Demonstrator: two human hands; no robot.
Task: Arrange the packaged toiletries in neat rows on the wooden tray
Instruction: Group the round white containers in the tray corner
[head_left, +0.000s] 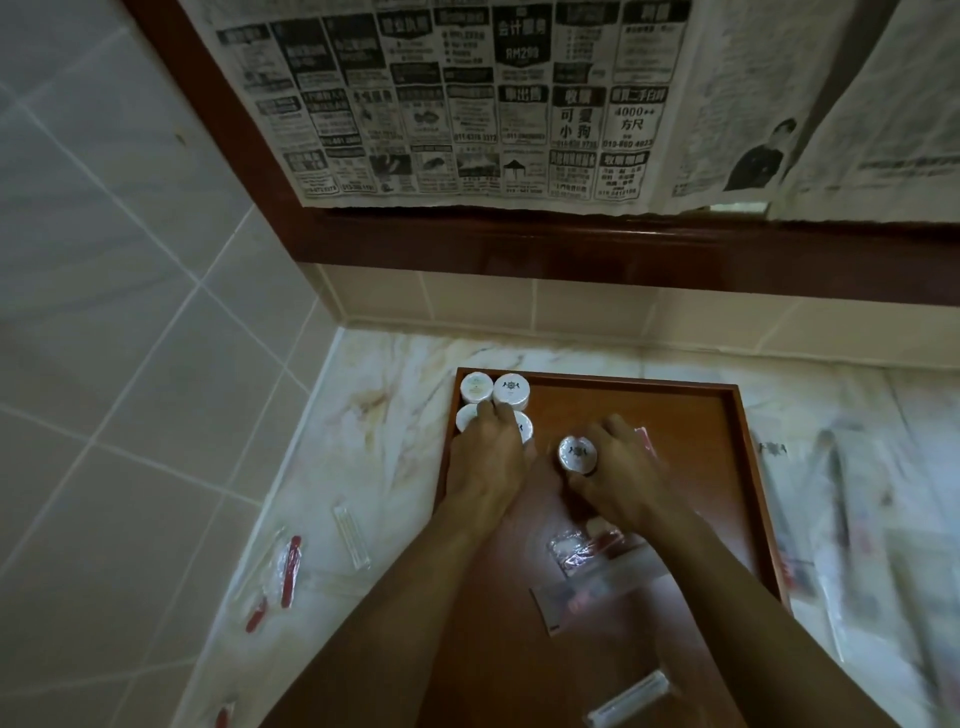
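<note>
Four round white tubs (511, 391) cluster at the wooden tray's (675, 387) eleven o'clock corner; the left hand (485, 457) rests on the nearer two, fingers relaxed. The right hand (621, 483) grips a fifth tub (577, 454) mid-tray. Clear packets (584, 552) lie toward six o'clock.

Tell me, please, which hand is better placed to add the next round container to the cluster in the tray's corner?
The right hand: it grips a round container, while the left hand rests on the cluster.
</note>
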